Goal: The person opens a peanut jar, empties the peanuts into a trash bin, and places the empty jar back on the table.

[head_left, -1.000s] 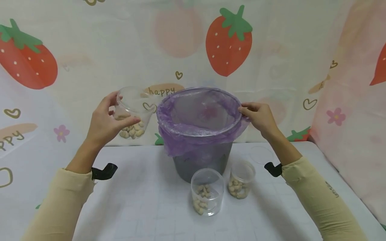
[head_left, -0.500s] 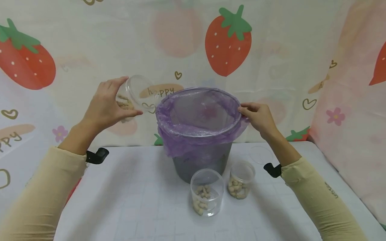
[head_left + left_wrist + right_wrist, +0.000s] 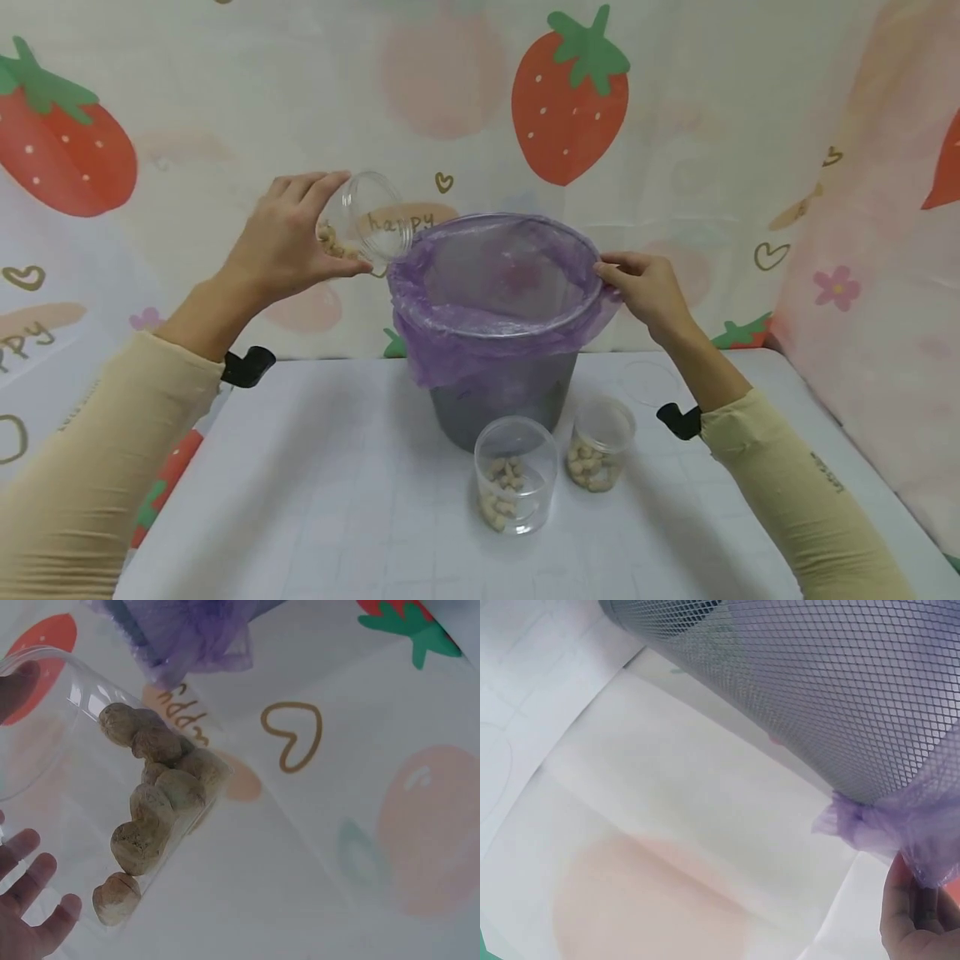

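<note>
My left hand point(image 3: 288, 237) grips a clear plastic cup point(image 3: 378, 217), tipped sideways with its mouth toward the bin. In the left wrist view, several unshelled peanuts point(image 3: 157, 787) lie inside that cup, gathered at its bottom. A grey mesh bin point(image 3: 502, 400), lined with a purple plastic bag point(image 3: 480, 354) folded over its rim, stands mid-table. At the rim's right side my right hand point(image 3: 648, 292) pinches the bag's edge between thumb and fingers. The right wrist view shows the bin's mesh wall point(image 3: 840, 682) beside that hand.
Before the bin stands a clear cup point(image 3: 517, 479) with some peanuts in it. Right of it is a smaller clear container point(image 3: 600, 446), also holding peanuts. A white cloth covers the table point(image 3: 315, 500); a strawberry-print backdrop point(image 3: 322, 83) hangs close behind.
My left hand has lifted the cup and moved it right toward the bin, tilting it from near upright to sideways. The right hand stays on the bag at the rim.
</note>
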`<state>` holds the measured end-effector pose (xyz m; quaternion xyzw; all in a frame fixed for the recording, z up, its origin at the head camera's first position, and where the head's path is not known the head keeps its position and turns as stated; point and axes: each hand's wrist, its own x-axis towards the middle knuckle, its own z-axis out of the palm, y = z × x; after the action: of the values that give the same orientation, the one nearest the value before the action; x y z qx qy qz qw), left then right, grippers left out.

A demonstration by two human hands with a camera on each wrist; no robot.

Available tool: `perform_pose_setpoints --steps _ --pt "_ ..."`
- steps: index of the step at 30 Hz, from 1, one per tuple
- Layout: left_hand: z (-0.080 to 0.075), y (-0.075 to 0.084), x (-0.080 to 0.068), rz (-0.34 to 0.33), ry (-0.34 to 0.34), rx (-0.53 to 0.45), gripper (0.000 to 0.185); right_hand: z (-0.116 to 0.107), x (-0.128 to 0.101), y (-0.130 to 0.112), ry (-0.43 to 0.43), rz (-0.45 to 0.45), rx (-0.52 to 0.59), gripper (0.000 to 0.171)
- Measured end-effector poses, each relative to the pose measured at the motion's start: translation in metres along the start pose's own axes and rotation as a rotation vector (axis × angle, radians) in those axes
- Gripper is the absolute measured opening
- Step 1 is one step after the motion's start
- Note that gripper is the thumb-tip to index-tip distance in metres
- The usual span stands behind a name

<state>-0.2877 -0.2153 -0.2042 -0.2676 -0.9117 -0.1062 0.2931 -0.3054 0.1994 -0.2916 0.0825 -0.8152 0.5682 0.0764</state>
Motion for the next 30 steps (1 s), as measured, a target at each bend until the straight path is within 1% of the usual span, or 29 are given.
perform_pose_setpoints --steps 4,7,13,16,19,22,26,30 --pt "0.007 0.002 0.004 0.047 -0.003 0.066 0.099 -0.001 0.001 -0.002 -0.009 0.009 -0.007 0.045" --pt "0.008 0.004 0.007 0.083 -0.001 0.115 0.099 -0.002 0.002 -0.004 -0.005 0.014 -0.025 0.044" --pt "0.012 0.010 0.012 0.113 -0.007 0.182 0.097 -0.002 0.004 -0.005 -0.010 0.014 -0.048 0.045" --pt "0.017 0.012 0.012 0.118 -0.028 0.195 0.098 -0.002 0.004 -0.004 -0.016 0.021 -0.060 0.044" --pt "0.021 0.013 0.010 0.104 -0.047 0.188 0.098 -0.002 0.003 -0.004 -0.024 0.027 -0.063 0.044" --pt "0.023 0.013 0.009 0.103 -0.042 0.187 0.098 -0.002 0.003 -0.004 -0.028 0.025 -0.062 0.044" --pt "0.025 0.013 0.009 0.131 -0.020 0.194 0.098 -0.002 0.001 -0.005 -0.026 0.021 -0.060 0.044" --pt "0.026 0.014 0.009 0.183 -0.001 0.218 0.099 -0.003 0.000 -0.006 -0.029 0.030 -0.058 0.044"
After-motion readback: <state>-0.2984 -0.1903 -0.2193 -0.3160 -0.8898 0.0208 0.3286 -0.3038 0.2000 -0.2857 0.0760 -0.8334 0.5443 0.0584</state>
